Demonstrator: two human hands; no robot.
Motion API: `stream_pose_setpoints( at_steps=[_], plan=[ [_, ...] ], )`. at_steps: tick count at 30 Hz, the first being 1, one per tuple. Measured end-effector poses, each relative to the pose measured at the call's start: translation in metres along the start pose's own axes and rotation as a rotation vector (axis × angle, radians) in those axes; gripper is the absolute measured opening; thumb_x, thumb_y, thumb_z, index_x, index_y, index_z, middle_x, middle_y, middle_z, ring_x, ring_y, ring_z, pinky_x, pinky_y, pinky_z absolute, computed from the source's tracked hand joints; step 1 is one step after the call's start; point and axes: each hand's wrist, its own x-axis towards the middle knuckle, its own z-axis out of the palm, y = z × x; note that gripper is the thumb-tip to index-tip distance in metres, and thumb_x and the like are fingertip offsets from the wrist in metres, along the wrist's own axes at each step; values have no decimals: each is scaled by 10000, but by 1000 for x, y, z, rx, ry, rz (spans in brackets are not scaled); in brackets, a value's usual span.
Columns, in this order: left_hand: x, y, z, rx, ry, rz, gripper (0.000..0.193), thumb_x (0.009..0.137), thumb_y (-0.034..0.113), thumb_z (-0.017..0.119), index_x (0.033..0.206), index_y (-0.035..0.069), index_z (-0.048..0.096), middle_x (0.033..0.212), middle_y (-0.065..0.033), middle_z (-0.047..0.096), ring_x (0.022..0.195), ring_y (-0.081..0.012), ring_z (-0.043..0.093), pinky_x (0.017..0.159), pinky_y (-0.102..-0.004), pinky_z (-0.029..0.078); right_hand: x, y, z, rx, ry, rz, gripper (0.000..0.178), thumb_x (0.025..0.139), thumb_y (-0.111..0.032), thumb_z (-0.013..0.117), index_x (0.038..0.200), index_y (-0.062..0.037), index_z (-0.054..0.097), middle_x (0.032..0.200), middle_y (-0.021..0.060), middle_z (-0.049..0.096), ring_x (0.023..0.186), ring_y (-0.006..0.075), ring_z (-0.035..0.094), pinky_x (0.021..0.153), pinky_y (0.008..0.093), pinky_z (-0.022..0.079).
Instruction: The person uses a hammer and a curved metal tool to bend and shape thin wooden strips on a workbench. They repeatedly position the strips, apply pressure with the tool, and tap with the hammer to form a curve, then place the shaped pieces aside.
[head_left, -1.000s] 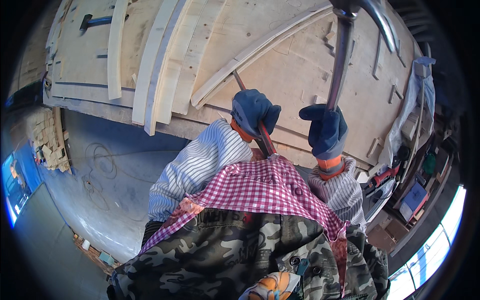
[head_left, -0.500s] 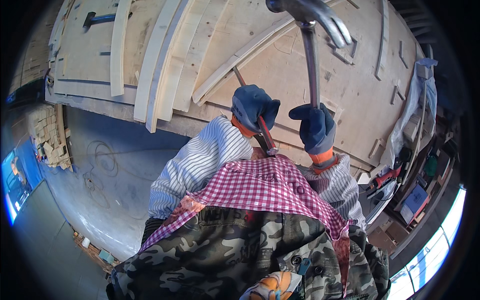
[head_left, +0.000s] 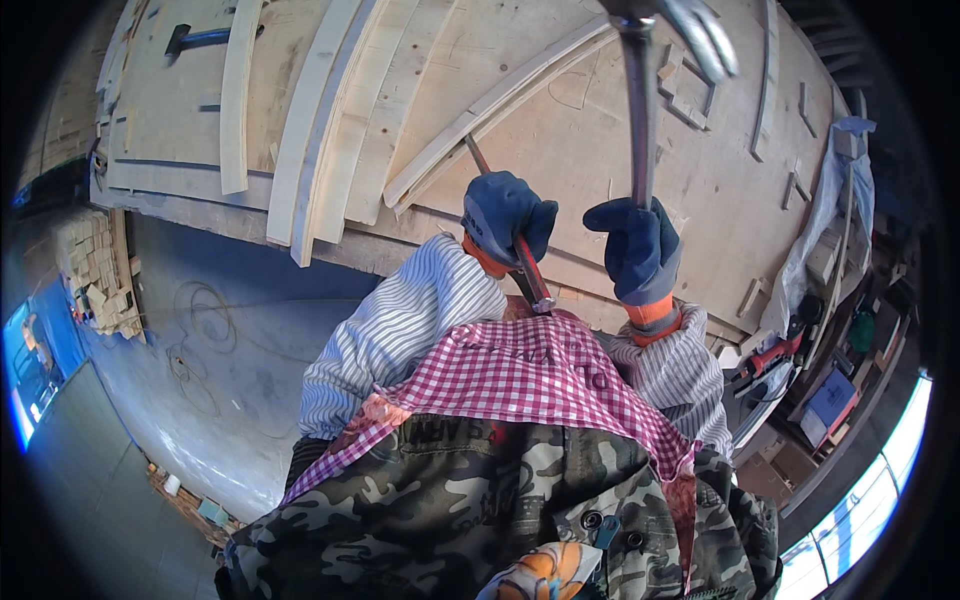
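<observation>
My left hand (head_left: 503, 212), in a dark blue glove with an orange cuff, is closed around a red-handled chisel (head_left: 532, 270). The chisel's metal cap points back toward me, and its far end meets the edge of a long pale wooden strip (head_left: 440, 165). Gloved the same way, my right hand (head_left: 640, 255) grips a claw hammer (head_left: 640, 120) low on its metal shaft, with the thumb side toward the left. The hammer stands raised; its head is partly cut off by the top of the view and its claw is blurred.
A broad plywood bench top (head_left: 600, 150) spreads ahead. Several wooden boards (head_left: 325, 130) lie across its left part, some jutting past the near edge. Another hammer (head_left: 200, 38) lies at far left. Plastic sheeting (head_left: 850, 165) and a red power tool (head_left: 775, 355) are at right.
My right hand has shifted slightly right, and the hammer has swung right and up, its head passing partly out of view. My left hand and the chisel hold still.
</observation>
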Motion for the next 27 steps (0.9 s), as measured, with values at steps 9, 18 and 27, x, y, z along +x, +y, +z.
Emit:
stream_pose_setpoints(
  at_steps=[9, 18, 27],
  plan=[
    [1, 0, -6, 3, 49, 8, 291, 582, 21, 677, 558, 85, 394, 527, -98, 377, 482, -303, 404, 469, -363, 300, 0, 99, -11, -761, -113, 522, 504, 887, -479, 378, 810, -58, 644, 701, 86, 650, 628, 232, 595, 639, 333, 448],
    [9, -7, -10, -41, 190, -21, 233, 648, 33, 679, 609, 72, 452, 574, -83, 446, 525, -291, 439, 512, -349, 352, -9, 62, -4, -475, -58, 542, 445, 898, -384, 445, 858, 22, 622, 738, 83, 660, 608, 132, 523, 603, 272, 416],
    [7, -17, -22, -241, 199, -322, 271, 653, 36, 711, 602, 65, 447, 548, -83, 424, 497, -257, 416, 495, -326, 334, 2, 126, -46, -426, 303, 430, 368, 865, -389, 536, 771, -39, 599, 532, 20, 494, 402, 94, 396, 388, 263, 282]
  ],
)
